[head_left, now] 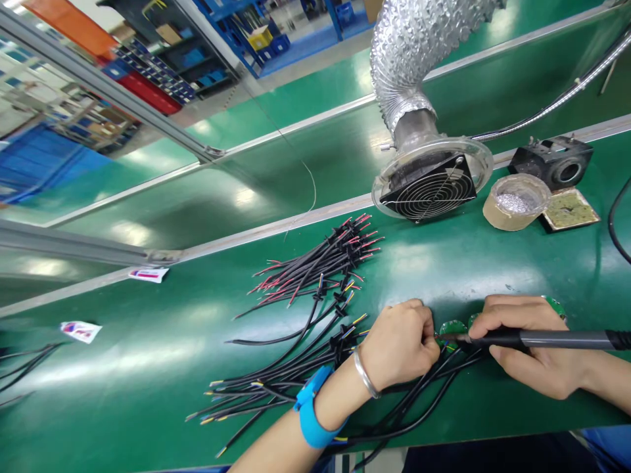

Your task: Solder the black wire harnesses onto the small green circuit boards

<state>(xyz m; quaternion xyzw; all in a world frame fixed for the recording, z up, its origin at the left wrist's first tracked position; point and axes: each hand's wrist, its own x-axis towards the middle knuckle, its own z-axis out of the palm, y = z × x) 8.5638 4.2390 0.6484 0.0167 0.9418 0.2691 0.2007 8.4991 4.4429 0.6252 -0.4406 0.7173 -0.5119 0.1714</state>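
Observation:
My right hand [537, 345] grips a soldering iron [566, 339], its tip pointing left onto a small round green circuit board [452, 326]. At the left edge of that board, my left hand [401, 341] is closed in a pinch; what its fingers hold is hidden. A blue wrist strap [311, 407] and a metal bangle [365, 373] are on my left arm. Black cables [428, 394] run from the boards down toward the table's front edge. Another green board [555, 305] shows behind my right hand.
Black cables with red wire ends [315, 259] lie bundled on the green table [162, 355]; more cables with coloured ends [280, 378] lie left of my hand. Behind stand a fume extractor fan [431, 190], a round tub [515, 202], a sponge tray [572, 209] and an iron holder [552, 161].

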